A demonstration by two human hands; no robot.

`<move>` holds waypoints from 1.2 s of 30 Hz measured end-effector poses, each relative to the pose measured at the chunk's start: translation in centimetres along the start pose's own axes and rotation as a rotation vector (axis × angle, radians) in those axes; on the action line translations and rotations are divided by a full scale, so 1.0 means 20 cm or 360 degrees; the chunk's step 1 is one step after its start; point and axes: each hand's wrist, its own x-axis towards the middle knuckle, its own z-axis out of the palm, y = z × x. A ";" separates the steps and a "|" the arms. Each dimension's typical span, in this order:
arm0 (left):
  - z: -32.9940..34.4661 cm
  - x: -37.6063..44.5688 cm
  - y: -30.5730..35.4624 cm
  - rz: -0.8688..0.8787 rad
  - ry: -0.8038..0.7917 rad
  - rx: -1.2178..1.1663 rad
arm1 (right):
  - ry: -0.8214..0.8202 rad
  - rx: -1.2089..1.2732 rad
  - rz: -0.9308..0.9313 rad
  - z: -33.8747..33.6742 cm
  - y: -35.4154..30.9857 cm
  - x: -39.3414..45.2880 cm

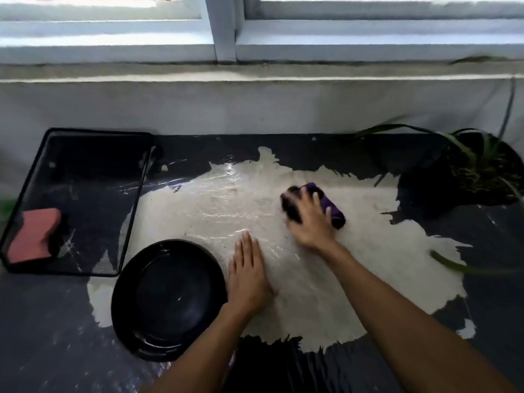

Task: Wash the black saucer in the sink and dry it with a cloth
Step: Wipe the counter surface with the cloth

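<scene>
No brand, label or writing readable anywhere in view.

At far left on the desk (496,293), a black mesh tray (85,154), rectangular, with low wire walls. Inside it, at the near left corner, a red sponge (32,236) with a dark layer on its right edge; rest of the tray floor bare, with some pale marks showing through the mesh.

Just near and right of the tray, the black saucer (170,297): round, glossy, upright on the desk, with a raised rim and nothing visible inside except some shine. Lying half on the dark surface and half on the large pale, worn patch (368,251) in the middle of the desk, which looks wet or covered with a clear shiny film.

Left hand (248,275) flat on the pale patch, palm down, fingers together and stretched, holding nothing, just beside the right rim of the saucer; touching or not, cannot tell.

Right hand (310,219) farther and to the right, pressed down on a purple cloth (329,201), fingers curled over it; somewhat blurred.

At far right, a black pot (425,191) with a green plant (482,154), long thin leaves hanging over the desk. Behind all, a grey wall and a white window frame (224,29).
</scene>
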 end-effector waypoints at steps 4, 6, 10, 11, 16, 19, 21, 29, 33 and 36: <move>0.01 0.06 -0.05 0.0022 -0.0319 0.0160 | -0.0340 -0.0461 -0.0611 0.20 -0.02 -0.09; 0.01 0.09 -0.05 0.0005 -0.0424 0.0132 | -0.0323 -0.0521 -0.0782 0.19 0.02 -0.06; 0.00 0.09 -0.04 -0.0007 -0.0454 0.0128 | 0.0008 -0.0623 -0.0573 0.13 0.04 0.22; 0.00 0.09 -0.04 -0.0005 -0.0468 0.0115 | 0.0091 -0.0529 -0.0403 0.12 0.00 0.29; 0.00 0.10 -0.05 -0.0011 -0.0512 0.0081 | 0.0095 -0.0448 -0.0632 0.23 -0.24 0.28; 0.00 0.11 -0.04 -0.0015 -0.0484 0.0094 | 0.0040 -0.0688 -0.1482 0.24 -0.13 0.32; 0.02 0.10 -0.04 -0.0018 -0.0391 0.0042 | 0.0177 -0.0720 -0.1403 0.19 -0.09 0.45; 0.16 0.05 -0.01 0.0036 0.0234 0.0056 | 0.0233 -0.0503 -0.0725 0.26 -0.25 0.37; 0.21 0.07 -0.02 0.0007 0.0339 0.0089 | 0.0318 -0.0697 -0.0954 0.21 -0.08 0.46; 0.23 0.07 -0.01 0.0020 0.0396 0.0103 | 0.0463 -0.0468 -0.0208 0.10 -0.05 0.59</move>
